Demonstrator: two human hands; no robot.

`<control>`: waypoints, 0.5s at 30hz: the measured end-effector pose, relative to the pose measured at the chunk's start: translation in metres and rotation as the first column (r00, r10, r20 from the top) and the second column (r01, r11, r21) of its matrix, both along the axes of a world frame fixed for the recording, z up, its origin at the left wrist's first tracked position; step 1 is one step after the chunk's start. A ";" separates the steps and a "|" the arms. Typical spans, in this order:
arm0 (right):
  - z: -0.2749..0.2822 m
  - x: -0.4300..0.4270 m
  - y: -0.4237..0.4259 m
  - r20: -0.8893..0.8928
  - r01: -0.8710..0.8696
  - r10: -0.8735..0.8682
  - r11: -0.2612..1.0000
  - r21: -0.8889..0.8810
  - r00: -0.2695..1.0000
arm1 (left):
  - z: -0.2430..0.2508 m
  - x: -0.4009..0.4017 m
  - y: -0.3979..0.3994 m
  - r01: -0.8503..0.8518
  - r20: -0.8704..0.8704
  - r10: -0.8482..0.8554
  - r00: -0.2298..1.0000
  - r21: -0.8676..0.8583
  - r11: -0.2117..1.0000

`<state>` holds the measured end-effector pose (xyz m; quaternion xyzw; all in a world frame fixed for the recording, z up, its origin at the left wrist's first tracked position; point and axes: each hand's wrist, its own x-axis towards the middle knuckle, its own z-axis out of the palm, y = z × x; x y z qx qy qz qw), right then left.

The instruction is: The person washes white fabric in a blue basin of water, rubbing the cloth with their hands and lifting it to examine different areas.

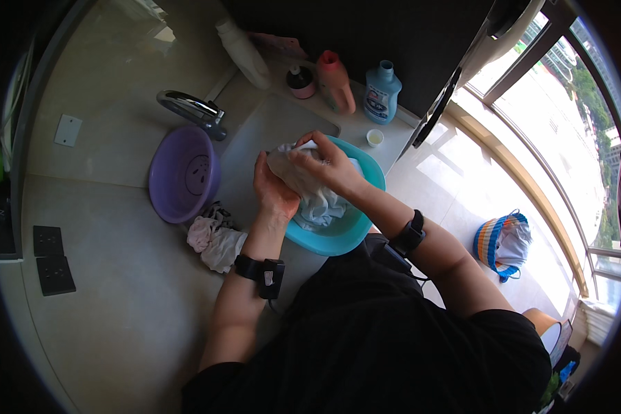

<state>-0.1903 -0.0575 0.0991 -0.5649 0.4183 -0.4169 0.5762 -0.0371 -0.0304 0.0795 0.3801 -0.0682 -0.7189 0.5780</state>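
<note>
A wet white cloth garment is bunched between my hands above a turquoise plastic basin. My left hand supports it from the left with the palm turned up. From the right, my right hand grips its upper part between thumb and fingers. Lower folds of pale cloth hang or lie inside the basin; whether they belong to the same garment I cannot tell. Part of the basin is hidden behind my right forearm.
Left of the basin stand a purple basin, a chrome faucet and crumpled clothes. Behind are a white bottle, a dark pump bottle, a red detergent bottle, a blue bottle and a small cap. A striped basket sits on the floor.
</note>
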 end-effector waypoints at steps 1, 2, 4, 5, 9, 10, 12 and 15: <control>0.008 0.013 0.013 -0.120 -0.083 0.064 0.983 -0.164 0.991 | 0.002 -0.004 0.000 0.037 -0.081 -0.031 0.996 0.074 0.997; 0.004 0.031 0.030 -0.284 -0.119 0.006 0.916 -0.382 0.959 | -0.021 0.001 0.002 0.057 -0.220 -0.057 0.974 -0.007 0.998; -0.015 0.041 0.031 -0.440 -0.171 -0.079 0.849 -0.500 0.895 | -0.070 0.005 0.002 0.117 -0.481 -0.178 0.858 -0.155 0.981; -0.024 0.041 0.017 -0.447 -0.154 -0.061 0.891 -0.428 0.892 | -0.087 0.008 0.001 0.054 -0.315 -0.073 0.946 -0.068 0.996; -0.032 0.038 -0.003 -0.468 0.158 -0.254 0.959 -0.234 0.847 | -0.045 -0.023 -0.006 0.013 0.064 -0.026 0.998 0.197 0.980; -0.034 0.047 0.011 -0.362 0.038 -0.182 0.928 -0.371 0.914 | -0.098 0.015 -0.008 0.151 -0.195 -0.180 0.964 -0.153 0.977; -0.025 0.047 0.044 -0.341 -0.138 -0.070 0.826 -0.546 0.937 | -0.106 0.028 -0.010 0.223 -0.294 -0.438 0.849 -0.553 0.803; -0.043 0.041 0.018 -0.356 -0.049 -0.139 0.881 -0.471 0.924 | -0.073 0.001 -0.002 0.118 -0.114 -0.126 0.985 -0.075 0.990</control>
